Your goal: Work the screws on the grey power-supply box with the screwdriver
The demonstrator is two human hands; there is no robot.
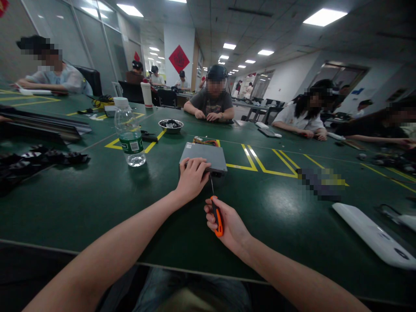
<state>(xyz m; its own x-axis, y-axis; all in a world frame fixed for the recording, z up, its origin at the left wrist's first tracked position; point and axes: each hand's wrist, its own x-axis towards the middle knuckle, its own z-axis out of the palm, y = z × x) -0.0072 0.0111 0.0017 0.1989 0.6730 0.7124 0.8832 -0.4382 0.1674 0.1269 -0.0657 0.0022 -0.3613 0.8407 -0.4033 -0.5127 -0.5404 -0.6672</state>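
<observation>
One head cam. Sits at the wearer's head, above the near edge of the tabletop (169, 234), facing forward and down across it. Wide view: lap (191, 288) at bottom, ceiling light (325, 17) at top, room depth between. Left hand (194, 173) and right hand (229, 219) near, around mid-frame; forearms enter from the bottom corners. Frame rolled, tabletop edge drops rightward.
</observation>
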